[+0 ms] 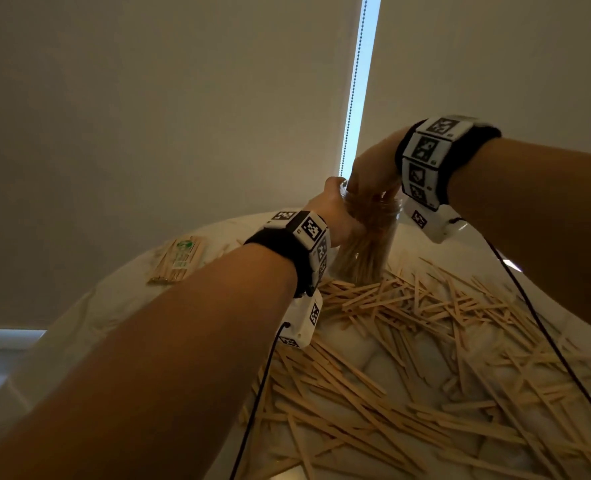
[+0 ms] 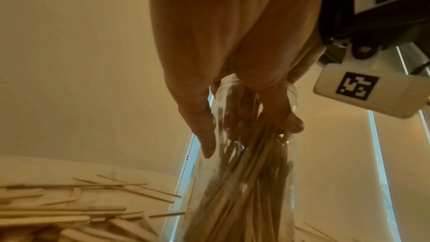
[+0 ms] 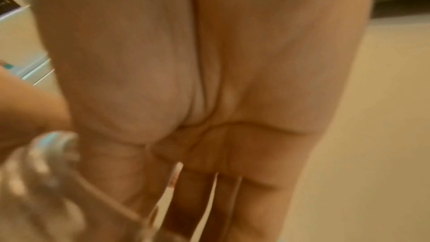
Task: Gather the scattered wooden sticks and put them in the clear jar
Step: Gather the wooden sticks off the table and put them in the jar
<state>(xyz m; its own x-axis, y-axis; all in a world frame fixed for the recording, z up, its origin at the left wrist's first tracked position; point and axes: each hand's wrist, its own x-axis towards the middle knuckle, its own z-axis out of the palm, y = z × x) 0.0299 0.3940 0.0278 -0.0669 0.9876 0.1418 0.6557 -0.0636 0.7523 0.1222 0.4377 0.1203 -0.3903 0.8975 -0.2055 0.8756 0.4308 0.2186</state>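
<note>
Tan sticks (image 1: 408,306), clear jar (image 1: 384,237) (black-white wristbands (image 1: 308,233)).

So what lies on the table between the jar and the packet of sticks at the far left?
In the head view, bare pale table separates the jar from the packet; only the left hand, gripping the jar, crosses above it.

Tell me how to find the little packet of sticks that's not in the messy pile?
Start at the white round table. Look left of the left hand holding the clear jar. The packet lies alone there, its sticks neatly bundled under a green label, unlike the scattered sticks.
</note>
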